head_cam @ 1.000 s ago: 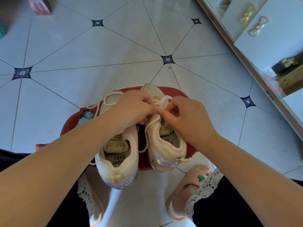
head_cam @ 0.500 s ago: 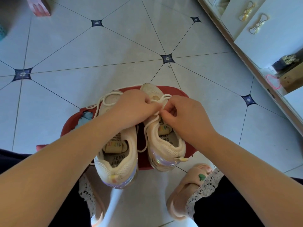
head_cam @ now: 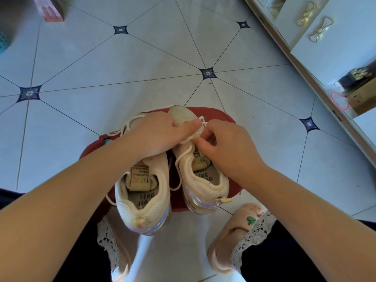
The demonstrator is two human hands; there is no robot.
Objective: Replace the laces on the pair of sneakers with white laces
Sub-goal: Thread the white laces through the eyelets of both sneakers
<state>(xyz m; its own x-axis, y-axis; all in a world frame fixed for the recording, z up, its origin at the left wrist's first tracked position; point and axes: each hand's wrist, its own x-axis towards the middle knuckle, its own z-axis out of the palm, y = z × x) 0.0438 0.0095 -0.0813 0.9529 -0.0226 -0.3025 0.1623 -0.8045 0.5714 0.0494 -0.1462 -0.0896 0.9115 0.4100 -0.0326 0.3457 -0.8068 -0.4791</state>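
Two small cream mesh sneakers stand side by side on a red stool point(head_cam: 219, 117), heels toward me. My left hand point(head_cam: 160, 133) lies over the left sneaker point(head_cam: 142, 200) and reaches across to the right sneaker point(head_cam: 203, 184), its thumb and fingers pinching the white lace point(head_cam: 184, 154) at the eyelets. My right hand point(head_cam: 227, 143) pinches the same lace just beside it, fingers curled. A loose length of lace hangs down between the two shoes. More white lace point(head_cam: 128, 125) loops off the left sneaker's toe.
The stool stands on a pale tiled floor point(head_cam: 142, 64) with dark diamond insets. My feet in pink slippers point(head_cam: 234, 237) sit just below the stool. A white cabinet point(head_cam: 335, 43) runs along the right; a pink box point(head_cam: 48, 9) stands at the top left.
Both hands have shifted slightly up the right sneaker toward its toe, still working the lace. The shoes and stool have not moved.
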